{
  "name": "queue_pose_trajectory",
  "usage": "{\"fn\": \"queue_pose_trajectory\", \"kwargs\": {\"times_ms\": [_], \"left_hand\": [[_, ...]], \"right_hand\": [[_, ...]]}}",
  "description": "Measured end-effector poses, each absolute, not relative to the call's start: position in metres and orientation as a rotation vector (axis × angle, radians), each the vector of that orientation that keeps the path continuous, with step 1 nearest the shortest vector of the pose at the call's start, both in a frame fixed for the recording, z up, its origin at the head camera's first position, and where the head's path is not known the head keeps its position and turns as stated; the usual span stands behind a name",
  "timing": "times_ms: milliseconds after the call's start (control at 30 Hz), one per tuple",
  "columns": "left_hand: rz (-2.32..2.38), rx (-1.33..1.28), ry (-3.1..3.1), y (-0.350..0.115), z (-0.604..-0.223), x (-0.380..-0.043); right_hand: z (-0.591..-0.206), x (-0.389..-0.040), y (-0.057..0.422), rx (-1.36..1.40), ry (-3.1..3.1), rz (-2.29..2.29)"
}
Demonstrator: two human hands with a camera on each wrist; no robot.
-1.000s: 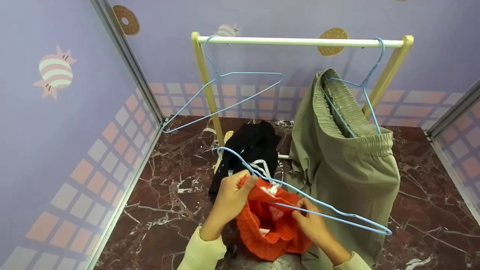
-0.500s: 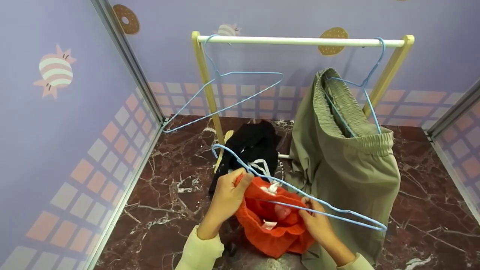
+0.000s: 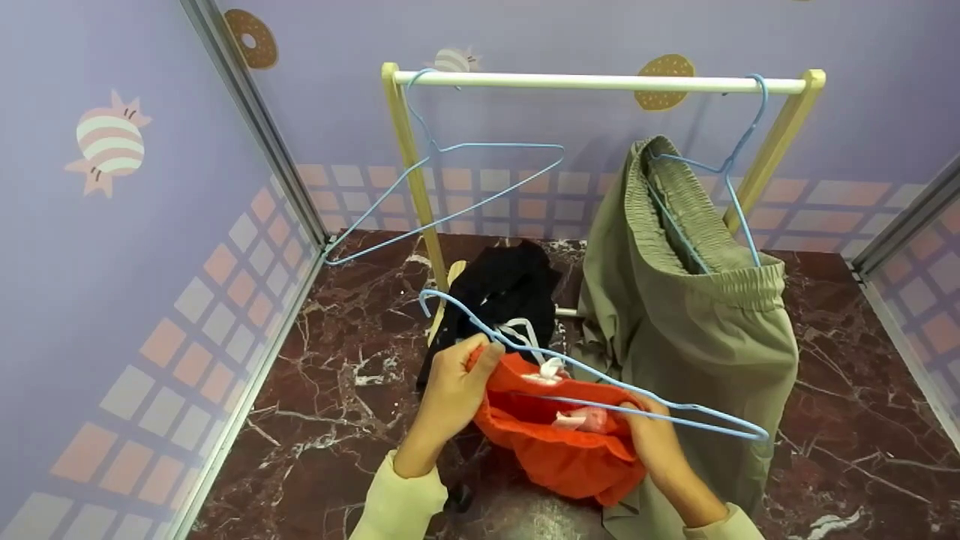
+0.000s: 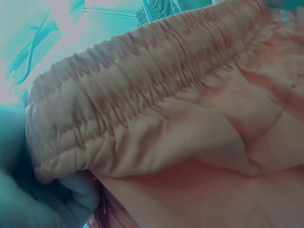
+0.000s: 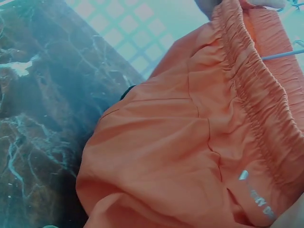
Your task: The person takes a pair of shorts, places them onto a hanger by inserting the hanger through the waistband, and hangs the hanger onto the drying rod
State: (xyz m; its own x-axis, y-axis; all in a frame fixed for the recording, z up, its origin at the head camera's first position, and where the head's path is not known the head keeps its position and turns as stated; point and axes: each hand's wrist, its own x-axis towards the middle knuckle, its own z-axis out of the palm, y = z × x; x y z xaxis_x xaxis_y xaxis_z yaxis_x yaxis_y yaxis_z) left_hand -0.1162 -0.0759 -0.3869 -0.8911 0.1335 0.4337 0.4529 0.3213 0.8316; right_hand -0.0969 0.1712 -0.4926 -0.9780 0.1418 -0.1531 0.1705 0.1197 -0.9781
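Red-orange shorts (image 3: 570,457) with a gathered elastic waistband and a white drawstring hang between my hands in the head view. My left hand (image 3: 456,382) grips the waistband's left end; its curled fingers (image 4: 76,194) show in the left wrist view. At the waistband's right end, my right hand (image 3: 654,439) grips the cloth. A light blue wire hanger (image 3: 592,365) lies across the waistband, its hook to the upper left. Its lower bar runs into the waist opening on the left, while its right end sticks out past my right hand. The right fingertips are partly hidden.
A white-barred wooden rack (image 3: 600,81) stands behind. From it hang a bare blue hanger (image 3: 450,221) at left and olive trousers (image 3: 697,360) on another hanger at right. A black garment (image 3: 499,292) lies on the dark marbled floor (image 3: 300,450). Walls enclose the sides.
My right hand has moved right and slightly up, drawing the waistband wider and flatter. The hanger has shifted a little left, and its right end has risen. My left hand has barely moved.
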Motion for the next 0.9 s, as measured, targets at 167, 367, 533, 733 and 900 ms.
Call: {"fn": "queue_pose_trajectory", "kwargs": {"times_ms": [167, 367, 533, 733, 900], "left_hand": [[-1.579, -0.517, -2.306, -0.077, -0.389, -0.117], [-1.588, -0.512, -2.307, -0.078, -0.389, -0.117], [-1.585, -0.500, -2.320, -0.079, -0.390, -0.117], [-1.552, -0.443, -2.351, -0.080, -0.392, -0.118], [-1.505, -0.391, -2.390, -0.083, -0.397, -0.121]], "right_hand": [[-0.484, -0.096, 0.175, 0.361, 2.321, -2.038], [-0.474, -0.096, 0.180, 0.366, 2.281, -2.095], [-0.465, -0.096, 0.187, 0.266, 2.226, -2.160], [-0.452, -0.094, 0.198, 0.208, 2.204, -2.147], [-0.444, -0.091, 0.210, 0.137, 2.171, -2.137]]}}
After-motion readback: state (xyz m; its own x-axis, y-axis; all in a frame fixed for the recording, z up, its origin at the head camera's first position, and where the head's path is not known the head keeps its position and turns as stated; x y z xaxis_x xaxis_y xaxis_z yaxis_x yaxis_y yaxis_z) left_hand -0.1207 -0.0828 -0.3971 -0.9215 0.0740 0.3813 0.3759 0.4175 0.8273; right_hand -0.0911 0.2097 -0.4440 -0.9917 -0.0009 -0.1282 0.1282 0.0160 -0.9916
